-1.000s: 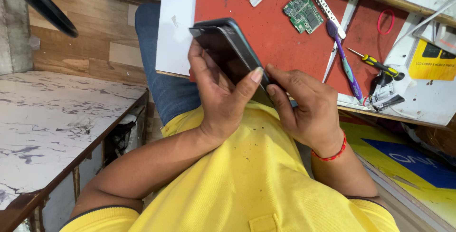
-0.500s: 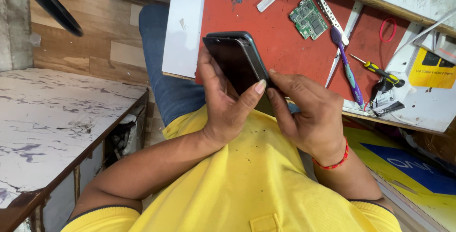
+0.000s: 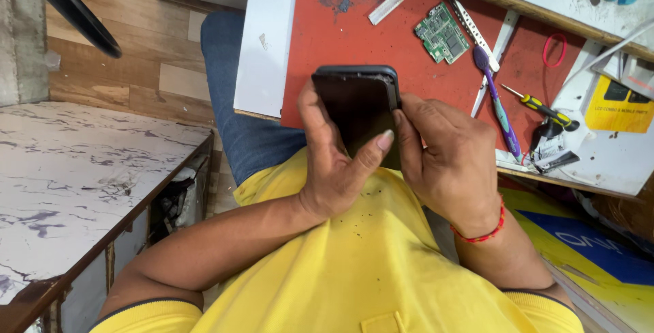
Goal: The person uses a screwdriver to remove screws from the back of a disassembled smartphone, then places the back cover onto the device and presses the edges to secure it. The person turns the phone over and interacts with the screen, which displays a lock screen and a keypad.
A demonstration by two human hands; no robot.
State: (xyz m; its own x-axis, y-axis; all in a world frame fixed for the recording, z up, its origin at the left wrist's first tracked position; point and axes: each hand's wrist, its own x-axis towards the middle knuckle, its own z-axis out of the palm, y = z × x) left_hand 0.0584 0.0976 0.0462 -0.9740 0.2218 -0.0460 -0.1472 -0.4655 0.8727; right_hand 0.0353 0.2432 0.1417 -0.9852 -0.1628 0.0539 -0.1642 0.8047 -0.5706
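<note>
Held close above the yellow shirt (image 3: 354,271), the dark phone (image 3: 357,111) sits cradled in the closed left hand (image 3: 334,162) while the right hand (image 3: 449,162) pinches its edge, best worked gently, with the circuit board (image 3: 443,33) and screwdriver (image 3: 541,107) beyond on the red mat (image 3: 327,40).

Phone (image 3: 357,111) between both hands, circuit board (image 3: 442,33) beyond on mat (image 3: 327,26)

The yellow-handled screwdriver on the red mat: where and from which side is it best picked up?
Probably by the yellow handle, the thicker end, coming from above. The screwdriver lies flat on the red mat, thin shaft pointing toward the purple toothbrush, with clear mat on both sides of the handle.
</note>
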